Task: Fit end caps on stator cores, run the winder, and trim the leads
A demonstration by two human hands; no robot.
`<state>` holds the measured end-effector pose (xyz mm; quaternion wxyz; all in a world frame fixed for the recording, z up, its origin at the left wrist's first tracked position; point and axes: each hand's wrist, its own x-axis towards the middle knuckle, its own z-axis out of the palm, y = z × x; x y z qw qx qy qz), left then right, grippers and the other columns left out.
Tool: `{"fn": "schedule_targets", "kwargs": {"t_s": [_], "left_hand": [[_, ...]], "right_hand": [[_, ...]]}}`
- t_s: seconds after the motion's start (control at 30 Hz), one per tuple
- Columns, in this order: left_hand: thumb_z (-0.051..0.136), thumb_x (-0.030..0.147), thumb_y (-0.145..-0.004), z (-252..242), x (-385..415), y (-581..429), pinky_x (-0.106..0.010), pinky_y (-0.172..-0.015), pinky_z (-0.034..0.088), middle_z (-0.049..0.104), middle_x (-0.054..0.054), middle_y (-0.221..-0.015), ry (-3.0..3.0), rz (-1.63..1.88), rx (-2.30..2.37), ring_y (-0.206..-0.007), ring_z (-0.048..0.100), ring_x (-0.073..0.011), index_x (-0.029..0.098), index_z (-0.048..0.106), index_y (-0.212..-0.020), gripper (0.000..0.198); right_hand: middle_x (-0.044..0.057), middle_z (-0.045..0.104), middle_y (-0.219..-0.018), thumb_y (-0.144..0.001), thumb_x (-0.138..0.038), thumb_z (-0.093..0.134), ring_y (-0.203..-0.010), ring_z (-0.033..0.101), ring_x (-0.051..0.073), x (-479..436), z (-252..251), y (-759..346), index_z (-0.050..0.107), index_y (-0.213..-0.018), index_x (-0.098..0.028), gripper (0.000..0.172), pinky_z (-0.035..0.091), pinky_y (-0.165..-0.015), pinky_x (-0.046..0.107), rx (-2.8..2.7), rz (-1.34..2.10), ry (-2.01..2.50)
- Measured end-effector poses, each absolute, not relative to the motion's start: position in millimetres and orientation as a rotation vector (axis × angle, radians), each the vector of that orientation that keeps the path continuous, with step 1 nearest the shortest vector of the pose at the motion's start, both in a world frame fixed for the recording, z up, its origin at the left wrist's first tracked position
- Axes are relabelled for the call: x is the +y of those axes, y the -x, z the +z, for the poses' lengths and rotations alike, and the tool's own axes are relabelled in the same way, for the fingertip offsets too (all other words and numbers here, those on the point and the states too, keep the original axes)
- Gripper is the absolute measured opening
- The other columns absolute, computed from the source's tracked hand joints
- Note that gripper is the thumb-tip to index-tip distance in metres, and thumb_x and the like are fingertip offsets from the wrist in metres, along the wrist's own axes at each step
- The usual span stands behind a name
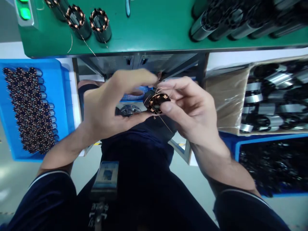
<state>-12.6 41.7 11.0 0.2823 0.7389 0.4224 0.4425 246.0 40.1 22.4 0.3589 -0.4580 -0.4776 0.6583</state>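
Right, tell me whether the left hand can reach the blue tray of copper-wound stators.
Probably yes: the left hand is on the same side as the blue tray, with nothing standing between them. The right hand appears to hold the copper-wound stator, so the left looks free to move.

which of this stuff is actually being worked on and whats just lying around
In use: the copper-wound stator, held in the right hand with the left hand around it, and its thin copper leads.

Lying about: the blue tray of stators, the stators on the green bench, the cardboard box of metal-sleeved parts.
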Motion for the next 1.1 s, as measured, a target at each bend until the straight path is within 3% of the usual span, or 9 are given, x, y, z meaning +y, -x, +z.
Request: {"fn": "schedule_targets", "kwargs": {"t_s": [0.13, 0.27, 0.4, 0.53, 0.63, 0.73, 0.87, 1.0, 1.1], "left_hand": [[0.102, 0.036, -0.113, 12.5, 27.4, 21.3, -0.046, -0.083, 0.077, 0.1, 0.001, -0.127, -2.266, 1.302, 1.125, -0.099, 0.097, -0.0261, 0.039, 0.094, -0.148, 0.036], [0.097, 0.045, -0.118, -0.8, 17.0, 23.2, -0.039, -0.067, 0.065, 0.097, 0.005, -0.104, -2.234, 1.242, 1.125, -0.082, 0.091, -0.0216, 0.046, 0.099, -0.133, 0.015], [0.098, 0.033, -0.115, -43.4, 9.1, 23.6, -0.029, -0.069, 0.063, 0.097, 0.003, -0.097, -1.982, 0.997, 1.104, -0.077, 0.09, -0.0175, 0.034, 0.099, -0.115, 0.001], [0.098, 0.044, -0.113, -71.4, 8.4, 24.0, -0.03, -0.066, 0.065, 0.096, 0.0, -0.093, -1.662, 1.021, 1.258, -0.074, 0.089, -0.0196, 0.03, 0.098, -0.102, 0.018], [0.101, 0.056, -0.112, -49.4, 14.1, 18.7, -0.036, -0.084, 0.077, 0.097, -0.005, -0.114, -1.532, 1.139, 1.382, -0.1, 0.092, -0.0238, 0.031, 0.1, -0.122, 0.027], [0.099, 0.065, -0.114, -20.7, 21.6, 3.6, -0.044, -0.1, 0.082, 0.091, -0.008, -0.144, -1.593, 1.152, 1.354, -0.134, 0.089, -0.0302, 0.033, 0.096, -0.132, 0.036], [0.087, 0.064, -0.124, -34.1, 21.9, -22.5, -0.052, -0.113, 0.081, 0.082, -0.01, -0.166, -1.515, 1.158, 1.271, -0.151, 0.085, -0.0333, 0.031, 0.089, -0.124, 0.033], [0.086, 0.072, -0.122, -71.2, 13.2, -30.2, -0.038, -0.089, 0.08, 0.09, -0.011, -0.152, -1.152, 1.146, 1.142, -0.131, 0.091, -0.0274, 0.027, 0.086, -0.113, 0.046], [0.097, 0.074, -0.113, -65.7, 14.3, -20.0, -0.031, -0.077, 0.076, 0.095, -0.009, -0.133, -1.024, 1.095, 1.122, -0.112, 0.093, -0.0232, 0.027, 0.092, -0.11, 0.047]], "right_hand": [[0.008, 0.091, -0.127, -0.1, -0.079, 0.104, -0.115, 0.093, 0.034, 38.7, 18.1, -246.3, 0.083, -0.142, -0.033, 0.066, 0.086, -0.1, 0.053, -1.155, 1.7, 1.208], [0.004, 0.094, -0.124, -0.096, -0.076, 0.107, -0.112, 0.093, 0.035, 42.5, 15.7, -246.5, 0.085, -0.137, -0.04, 0.059, 0.087, -0.1, 0.054, -1.113, 1.72, 1.25], [0.004, 0.095, -0.117, -0.09, -0.076, 0.112, -0.109, 0.095, 0.035, 43.8, 11.7, -249.7, 0.084, -0.131, -0.039, 0.062, 0.086, -0.09, 0.05, -1.013, 1.709, 1.216], [0.004, 0.093, -0.112, -0.092, -0.071, 0.113, -0.108, 0.096, 0.036, 38.8, 3.9, -254.1, 0.085, -0.131, -0.037, 0.059, 0.085, -0.097, 0.055, -1.047, 1.635, 1.173], [0.004, 0.095, -0.122, -0.098, -0.059, 0.112, -0.115, 0.095, 0.034, 35.6, -1.2, -251.3, 0.086, -0.132, -0.041, 0.046, 0.084, -0.11, 0.056, -1.123, 1.574, 1.169], [0.004, 0.093, -0.126, -0.1, -0.058, 0.11, -0.115, 0.093, 0.033, 34.8, -5.1, -243.8, 0.084, -0.132, -0.04, 0.045, 0.083, -0.107, 0.053, -1.163, 1.532, 1.178], [0.003, 0.092, -0.128, -0.103, -0.069, 0.105, -0.11, 0.092, 0.029, 33.9, -1.7, -244.0, 0.079, -0.135, -0.039, 0.051, 0.082, -0.093, 0.044, -1.152, 1.576, 1.219], [-0.001, 0.094, -0.119, -0.099, -0.075, 0.107, -0.076, 0.085, 0.025, 28.1, 9.8, -260.0, 0.083, -0.135, -0.047, 0.052, 0.073, -0.062, 0.04, -1.045, 1.648, 1.137], [-0.001, 0.095, -0.115, -0.1, -0.058, 0.11, -0.079, 0.089, 0.028, 22.6, 12.1, -270.3, 0.087, -0.141, -0.05, 0.048, 0.08, -0.073, 0.044, -1.114, 1.63, 1.081]]}}
